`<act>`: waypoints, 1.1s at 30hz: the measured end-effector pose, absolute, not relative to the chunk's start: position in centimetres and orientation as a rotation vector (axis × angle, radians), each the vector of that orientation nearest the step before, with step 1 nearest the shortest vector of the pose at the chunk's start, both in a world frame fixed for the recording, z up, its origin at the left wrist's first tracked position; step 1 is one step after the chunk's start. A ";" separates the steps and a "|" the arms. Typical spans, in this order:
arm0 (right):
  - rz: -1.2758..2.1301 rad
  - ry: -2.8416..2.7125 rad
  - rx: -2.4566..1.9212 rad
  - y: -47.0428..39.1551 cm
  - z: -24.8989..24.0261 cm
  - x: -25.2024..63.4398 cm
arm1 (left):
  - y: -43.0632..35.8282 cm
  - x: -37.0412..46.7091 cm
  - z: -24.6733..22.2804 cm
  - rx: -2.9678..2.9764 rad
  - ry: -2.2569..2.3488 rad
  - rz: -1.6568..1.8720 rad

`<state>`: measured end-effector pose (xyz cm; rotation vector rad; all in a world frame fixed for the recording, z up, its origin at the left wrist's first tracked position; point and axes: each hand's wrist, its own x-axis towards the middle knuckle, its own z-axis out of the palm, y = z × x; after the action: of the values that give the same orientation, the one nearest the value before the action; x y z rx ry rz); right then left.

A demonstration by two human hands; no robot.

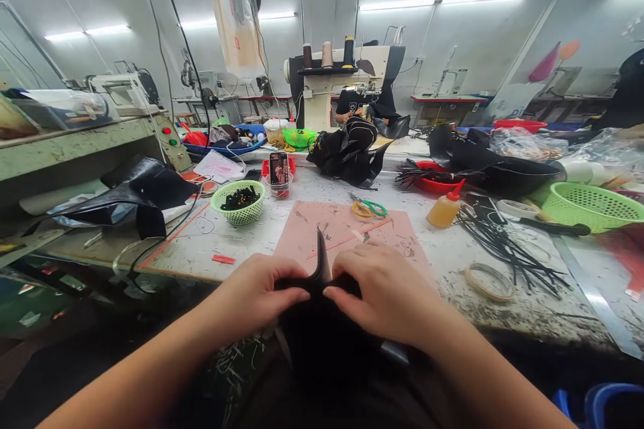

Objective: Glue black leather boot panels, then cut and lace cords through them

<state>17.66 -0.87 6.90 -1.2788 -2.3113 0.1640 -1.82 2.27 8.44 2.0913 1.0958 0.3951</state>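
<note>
A piece of black material [322,322] hangs down at the front edge of the table, with a narrow folded flap standing up at its middle. My left hand [266,288] pinches it left of the flap, thumb on the near side and fingers curled behind. On the right of the flap, my right hand [375,288] grips the same material in the same way. The two thumb tips are close together but apart. Beyond the hands lies a pink mat [296,231], with scissors [369,208] with yellow and green handles at its far side.
Left of the mat stands a green basket [239,214] of black bits, near a propped phone [278,169]. To the right are a glue bottle [445,208], a tape roll [490,283], black strips [508,251] and a metal ruler [596,298]. Black pieces [349,151] lie behind.
</note>
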 end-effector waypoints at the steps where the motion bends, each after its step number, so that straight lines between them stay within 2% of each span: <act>1: 0.201 -2.302 -1.267 -0.8 6.8 17.8 | 2.4 -1.9 8.3 2.073 1.087 0.410; 11: 0.447 -2.156 -1.231 -0.6 5.9 17.9 | 2.6 -1.7 7.5 1.911 0.975 0.498; 23: 0.429 -2.123 -1.204 -0.1 5.6 18.2 | 3.2 -1.8 6.7 1.762 0.963 0.503; 30: 0.271 -2.205 -1.178 -0.4 6.2 17.3 | 3.8 -1.3 8.7 2.223 0.901 0.365; 33: 0.281 -2.149 -1.207 -0.6 6.5 17.5 | 3.8 -0.9 9.1 2.215 0.921 0.362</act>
<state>17.49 -0.56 6.51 -1.2066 -2.1490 0.2805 -0.89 3.79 9.13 2.2149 0.9212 0.3623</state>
